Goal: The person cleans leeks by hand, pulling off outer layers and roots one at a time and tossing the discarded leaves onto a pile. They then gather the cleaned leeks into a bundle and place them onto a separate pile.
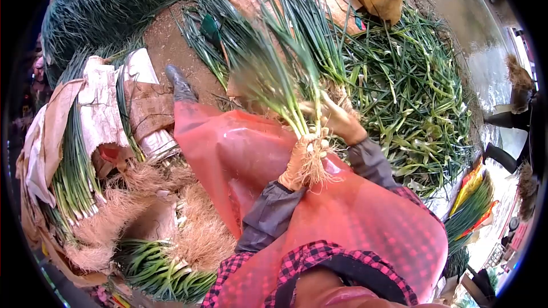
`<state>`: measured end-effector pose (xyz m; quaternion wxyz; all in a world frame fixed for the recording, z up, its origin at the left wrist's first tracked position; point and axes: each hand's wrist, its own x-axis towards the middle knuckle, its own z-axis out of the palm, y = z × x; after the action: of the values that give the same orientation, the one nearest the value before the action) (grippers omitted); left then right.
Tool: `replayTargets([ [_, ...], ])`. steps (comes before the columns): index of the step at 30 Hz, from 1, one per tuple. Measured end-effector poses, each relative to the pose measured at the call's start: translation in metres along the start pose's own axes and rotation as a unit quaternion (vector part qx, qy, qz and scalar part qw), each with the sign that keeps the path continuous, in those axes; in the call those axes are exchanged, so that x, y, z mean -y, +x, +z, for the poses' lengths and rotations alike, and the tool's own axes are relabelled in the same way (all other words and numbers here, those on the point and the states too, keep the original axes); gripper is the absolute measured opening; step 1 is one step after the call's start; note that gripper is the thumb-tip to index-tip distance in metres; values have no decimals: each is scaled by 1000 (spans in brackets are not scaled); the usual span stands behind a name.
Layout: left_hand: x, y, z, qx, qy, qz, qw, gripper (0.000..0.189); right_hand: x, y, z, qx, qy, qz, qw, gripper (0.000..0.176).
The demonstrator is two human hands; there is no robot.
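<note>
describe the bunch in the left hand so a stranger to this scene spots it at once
Find the large translucent red apron on the person. Over it, the left hand grips a bunch of green onions near its pale, stringy roots. Unlike the bundles lying nearby, this one is held in hand, leaves pointing away from the wearer.

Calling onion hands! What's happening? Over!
Left hand gripping green onions near the roots. Right hand up at the stalks. Nothing visibly in the way.
</note>
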<state>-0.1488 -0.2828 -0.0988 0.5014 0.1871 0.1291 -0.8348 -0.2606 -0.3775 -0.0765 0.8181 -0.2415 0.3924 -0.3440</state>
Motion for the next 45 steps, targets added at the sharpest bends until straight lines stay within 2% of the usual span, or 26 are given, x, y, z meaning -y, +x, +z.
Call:
replayTargets([
  [2, 1, -1, 2, -55, -8, 15, 998, 21, -59, 69, -53, 76, 188, 107, 973, 38],
  [3, -1, 0, -11, -3, -80, 25, 996, 18, -43, 54, -22, 59, 160, 110, 979, 36],
  [4, -3, 2, -17, 51, -153, 33, 986, 14, -79, 64, -48, 9, -140, -99, 985, 35],
  [6, -5, 5, -5, 2, -126, 45, 991, 12, -52, 33, -64, -4, -274, 20, 962, 36],
  [7, -5, 8, -7, -12, -85, 38, 996, 13, -58, 16, -56, -109, -434, -150, 882, 41],
  [8, -2, 8, -10, -30, -48, 31, 998, 14, -58, 0, -61, -182, -514, -73, 835, 45],
  [10, 5, 10, 9, -116, 29, 81, 989, 17, -41, -42, -41, -211, -412, -91, 882, 55],
  [12, 7, 16, -5, -58, 82, 79, 992, 19, -28, -61, -80, -288, -324, -125, 892, 52],
  [16, 7, 10, 9, -103, 14, 84, 991, 15, 13, -75, -175, -429, -179, -125, 877, 57],
  [18, 16, 10, 25, -137, 151, 149, 968, 14, 23, -66, -100, -273, -226, 61, 933, 75],
  [20, 24, 15, 5, -154, 330, 169, 916, 13, 0, -41, -64, -33, -242, 154, 957, 59],
  [21, 27, 14, 2, -166, 345, 177, 907, 13, -28, -27, -65, 44, -401, -151, 903, 46],
  [22, 29, 14, -3, -176, 360, 188, 897, 13, -12, -18, -36, 24, -360, 46, 931, 39],
  [24, 25, 15, -7, -187, 352, 222, 890, 11, -25, -7, -28, -17, -336, 44, 941, 32],
  [27, 16, 15, -1, -253, 253, 111, 927, 8, -16, -17, -26, -45, -675, -107, 728, 28],
  [28, 12, 18, 3, -258, 209, 103, 938, 11, -23, -17, -41, -9, -742, -230, 630, 29],
  [30, 3, 11, 4, -192, 91, 83, 974, 18, -15, -17, -54, -29, -523, -137, 841, 29],
  [31, 4, 10, 5, -194, 86, 83, 974, 18, -24, 5, -90, -92, -477, -223, 845, 27],
  [32, 5, 11, 7, -179, 85, 112, 974, 21, -3, 23, -109, -185, -590, -147, 772, 21],
  [34, 6, 16, 7, -159, 84, 146, 973, 25, -20, 79, -167, -334, -690, -241, 596, 33],
  [35, 6, 15, 4, -131, 69, 133, 980, 25, -28, 109, -186, -341, -717, -183, 580, 46],
  [38, 9, 9, 12, -145, 103, 147, 973, 24, -25, 146, -186, -270, -720, -81, 634, 32],
  [40, 7, 8, 21, -191, 137, 181, 955, 22, -4, 134, -145, -290, -662, -97, 684, 31],
  [42, 7, 18, 13, -195, 142, 210, 947, 19, 11, 81, -101, -211, -532, -108, 813, 34],
  [44, 9, 15, 25, -148, 145, 105, 973, 17, -1, 35, -82, 39, -638, -432, 636, 37],
  [45, 10, 10, 30, -156, 194, 102, 963, 16, -21, 17, -72, -37, -629, -382, 676, 35],
])
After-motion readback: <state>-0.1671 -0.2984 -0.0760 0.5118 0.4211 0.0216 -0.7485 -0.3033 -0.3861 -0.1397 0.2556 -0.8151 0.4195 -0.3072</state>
